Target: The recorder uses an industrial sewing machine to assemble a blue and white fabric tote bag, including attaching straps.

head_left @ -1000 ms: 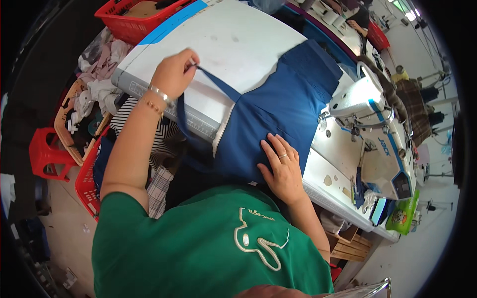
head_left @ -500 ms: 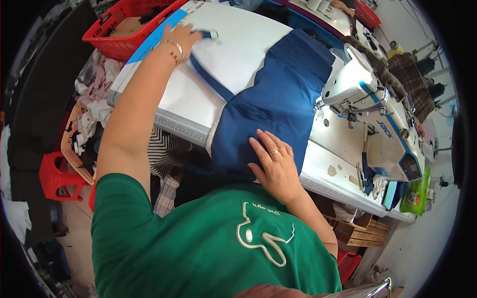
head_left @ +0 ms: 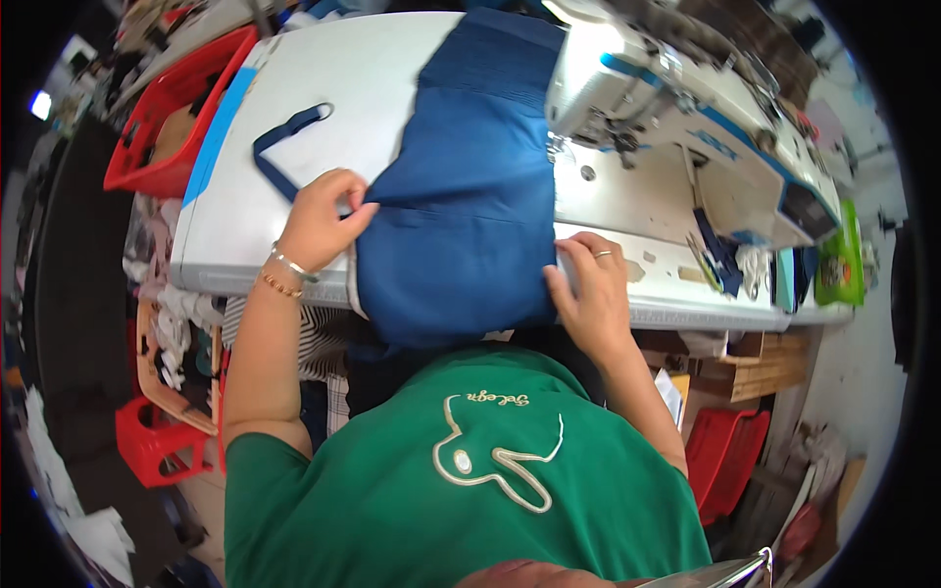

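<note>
A navy blue garment (head_left: 456, 260) lies over the front of the white sewing table, with a gathered band at its far end and its near edge hanging toward my lap. A narrow navy strap (head_left: 277, 176) runs from its left side and bends across the table, ending in a small ring. My left hand (head_left: 328, 218) pinches the garment's left edge where the strap meets it. At the right edge, my right hand (head_left: 596, 294) has its thumb and curled fingers closed about the cloth. Just right of the garment stands a white sewing machine (head_left: 676, 127), its needle area near the fabric.
A red plastic basket (head_left: 172, 118) stands beyond the table's left end. Below it are heaped cloth scraps and a red stool (head_left: 162, 441). Scissors (head_left: 704, 260), dark cloth and a green packet (head_left: 841, 257) lie at the right. A ruler strip (head_left: 667, 316) follows the table's front edge.
My left hand has come back from the far-left strap end to the garment's left edge. My right hand has moved from flat on the cloth to its right edge. The view has shifted.
</note>
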### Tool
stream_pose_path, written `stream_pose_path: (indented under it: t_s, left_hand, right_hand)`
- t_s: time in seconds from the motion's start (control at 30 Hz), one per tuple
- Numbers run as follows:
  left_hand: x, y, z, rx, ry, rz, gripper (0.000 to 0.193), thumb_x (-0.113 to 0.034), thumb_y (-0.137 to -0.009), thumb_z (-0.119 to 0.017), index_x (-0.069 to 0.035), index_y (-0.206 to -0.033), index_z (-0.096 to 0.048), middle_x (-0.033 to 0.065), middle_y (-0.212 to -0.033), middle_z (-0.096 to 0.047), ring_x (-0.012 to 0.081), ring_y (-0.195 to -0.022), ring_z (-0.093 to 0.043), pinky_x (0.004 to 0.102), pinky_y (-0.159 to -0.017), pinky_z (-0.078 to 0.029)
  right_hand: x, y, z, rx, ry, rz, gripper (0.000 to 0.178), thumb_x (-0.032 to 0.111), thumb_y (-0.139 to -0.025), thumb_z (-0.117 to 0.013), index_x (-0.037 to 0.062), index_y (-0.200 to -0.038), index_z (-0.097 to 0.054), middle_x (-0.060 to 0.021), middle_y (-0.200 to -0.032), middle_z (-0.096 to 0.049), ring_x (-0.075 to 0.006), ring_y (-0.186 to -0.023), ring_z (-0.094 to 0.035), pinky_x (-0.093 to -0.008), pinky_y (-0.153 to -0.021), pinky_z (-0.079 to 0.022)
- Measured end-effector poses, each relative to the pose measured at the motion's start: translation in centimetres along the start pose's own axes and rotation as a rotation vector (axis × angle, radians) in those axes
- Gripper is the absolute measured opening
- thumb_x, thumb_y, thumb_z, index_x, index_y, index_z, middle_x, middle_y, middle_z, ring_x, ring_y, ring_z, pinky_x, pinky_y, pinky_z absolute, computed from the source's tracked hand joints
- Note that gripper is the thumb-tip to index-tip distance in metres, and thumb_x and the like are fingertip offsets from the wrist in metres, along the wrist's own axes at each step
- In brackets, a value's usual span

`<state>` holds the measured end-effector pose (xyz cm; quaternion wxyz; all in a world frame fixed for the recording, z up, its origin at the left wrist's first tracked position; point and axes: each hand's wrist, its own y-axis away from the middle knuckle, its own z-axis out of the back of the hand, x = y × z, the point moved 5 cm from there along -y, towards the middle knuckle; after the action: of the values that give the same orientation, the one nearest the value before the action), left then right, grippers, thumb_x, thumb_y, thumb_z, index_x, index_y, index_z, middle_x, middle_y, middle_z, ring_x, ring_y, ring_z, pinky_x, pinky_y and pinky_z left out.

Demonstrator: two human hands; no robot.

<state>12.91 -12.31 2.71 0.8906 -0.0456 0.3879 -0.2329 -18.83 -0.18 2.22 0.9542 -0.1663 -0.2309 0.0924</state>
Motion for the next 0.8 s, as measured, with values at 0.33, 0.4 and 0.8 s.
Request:
stream_pose_path:
  t_s: [0.33,0.4,0.8]
  left_hand:
    - [-12.9,2.1,-9.8,0.167,0.048,-0.28,0.022,-0.014,-0.08,-0.079,-0.005,-0.096,-0.067,0.0105,-0.091,-0.068,0.0318,-0.087,-0.065,0.0408,-0.076,-0.052]
    - [-13.0,1.8,-11.3,0.142,0.079,-0.246,0.019,-0.012,-0.08,-0.078,-0.005,-0.094,-0.067,0.0107,-0.089,-0.067,0.0322,-0.084,-0.065,0.0407,-0.075,-0.052]
    - [-6.9,2.2,-11.7,0.159,0.954,0.124,0.007,-0.004,-0.102,-0.058,-0.005,-0.109,-0.058,-0.0036,-0.098,-0.058,0.0032,-0.09,-0.053,0.0199,-0.082,-0.043]
  right_hand:
    - [1.1,0.6,-0.2,-0.137,-0.248,0.003,0.016,0.008,-0.084,-0.075,0.0051,-0.093,-0.062,-0.0123,-0.082,-0.066,-0.0338,-0.075,-0.063,-0.0446,-0.069,-0.049]
    - [1.5,0.7,-0.3,-0.124,-0.361,-0.059,0.016,0.008,-0.085,-0.075,0.0054,-0.095,-0.062,-0.013,-0.083,-0.067,-0.0335,-0.074,-0.064,-0.0449,-0.065,-0.05]
    - [-0.3,1.3,0.0,-0.067,-0.448,-0.017,0.021,0.004,-0.088,-0.069,0.0053,-0.108,-0.068,-0.0131,-0.097,-0.07,-0.0316,-0.087,-0.066,-0.0416,-0.076,-0.054]
